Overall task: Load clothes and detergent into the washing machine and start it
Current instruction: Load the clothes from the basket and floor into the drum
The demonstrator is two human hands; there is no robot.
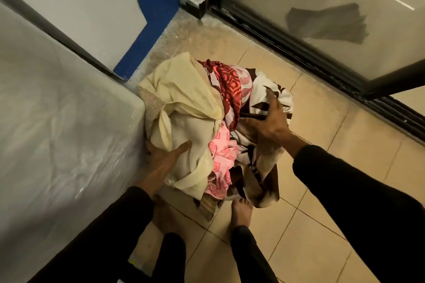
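In the head view, the middle of the frame holds a heap of clothes [207, 126] lying on the tiled floor [322, 149]: a cream garment [184, 103] on the left of the heap, a red patterned cloth [230, 85] at its top, a pink patterned piece [223, 156] lower down, and a white and brown cloth [269, 89] on the right. The heap lies just beside the rounded corner of a large white appliance wrapped in clear plastic [57, 110], which fills the left side of the frame; it may be the washing machine, though no door, drum or controls show.

The left hand [165, 156] is pressed into the lower left of the heap, thumb dug into the cream garment and the other fingers tucked out of sight beneath, so it seems to be gripping the fabric. The right hand [269, 119] lies spread over the white and brown cloth on the right, fingers curled down into it. Bare feet stand at the bottom of the frame, and a dark-framed glass door [322, 18] runs across the upper right.

Judging by this, the task is at its very start: the clothes are only being gathered up from the floor. Loading them, adding detergent, which is nowhere in view, and starting the machine all remain to be done.
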